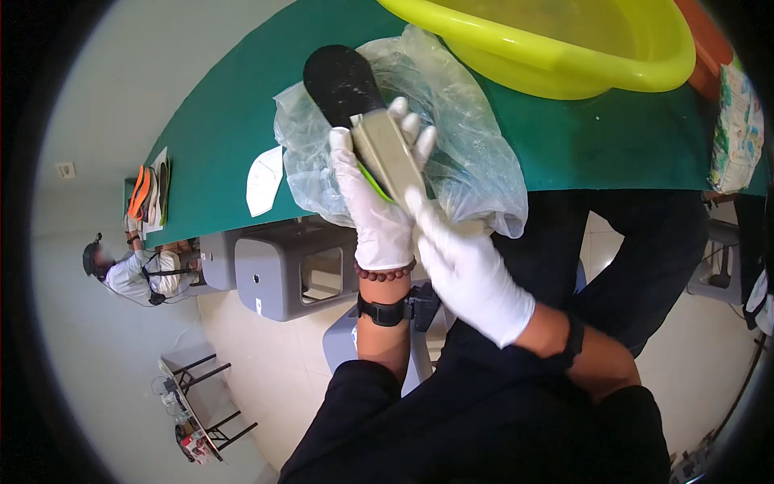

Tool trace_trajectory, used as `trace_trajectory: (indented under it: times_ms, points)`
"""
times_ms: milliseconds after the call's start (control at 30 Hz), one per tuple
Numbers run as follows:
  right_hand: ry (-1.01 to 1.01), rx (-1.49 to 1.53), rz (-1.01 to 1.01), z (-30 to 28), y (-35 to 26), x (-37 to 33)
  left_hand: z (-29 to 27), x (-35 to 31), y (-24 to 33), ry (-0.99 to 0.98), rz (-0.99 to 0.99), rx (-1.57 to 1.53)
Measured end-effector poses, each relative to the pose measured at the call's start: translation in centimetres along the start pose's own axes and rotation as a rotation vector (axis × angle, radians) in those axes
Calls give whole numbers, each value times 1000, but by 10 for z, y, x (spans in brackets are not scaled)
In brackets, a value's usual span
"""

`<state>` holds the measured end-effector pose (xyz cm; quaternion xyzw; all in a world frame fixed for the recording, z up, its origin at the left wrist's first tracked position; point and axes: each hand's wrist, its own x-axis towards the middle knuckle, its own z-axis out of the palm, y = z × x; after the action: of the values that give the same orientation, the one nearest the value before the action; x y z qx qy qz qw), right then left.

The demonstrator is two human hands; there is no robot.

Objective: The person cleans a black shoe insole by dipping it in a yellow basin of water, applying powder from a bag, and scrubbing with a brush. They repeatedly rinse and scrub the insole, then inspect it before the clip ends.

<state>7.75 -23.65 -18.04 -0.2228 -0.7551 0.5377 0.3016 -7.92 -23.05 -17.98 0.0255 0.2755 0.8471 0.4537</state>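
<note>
My left hand [377, 202], in a white glove, is wrapped from below around a black shoe insole [343, 85] with a bright green edge. The thumb lies along its left side and the fingertips show on its right. On the insole's near part rests a beige-grey oblong block [391, 153] with rounded edges; its exact kind I cannot tell. My right hand [468, 270], also gloved in white, has its fingers closed at the block's near end. Beneath the hands a crumpled clear plastic bag [468, 137] spreads over the green table [234, 105].
A yellow-green basin [548, 68] stands at the far right, near a packet [738, 129]. Left of the bag lies a white cut piece [264, 181]. Several insoles [145, 194] sit by another person [137, 274] at the far left. Grey stools [278, 274] stand below the table edge.
</note>
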Motion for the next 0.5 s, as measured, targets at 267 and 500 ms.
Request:
trace_trajectory:
  times_ms: [267,500]
  points:
    - [-240,243,362,-22,-12,25,9,0,-11,154,46,194]
    - [-71,465,235,-12,2,30,11,-8,-24,202,59,140]
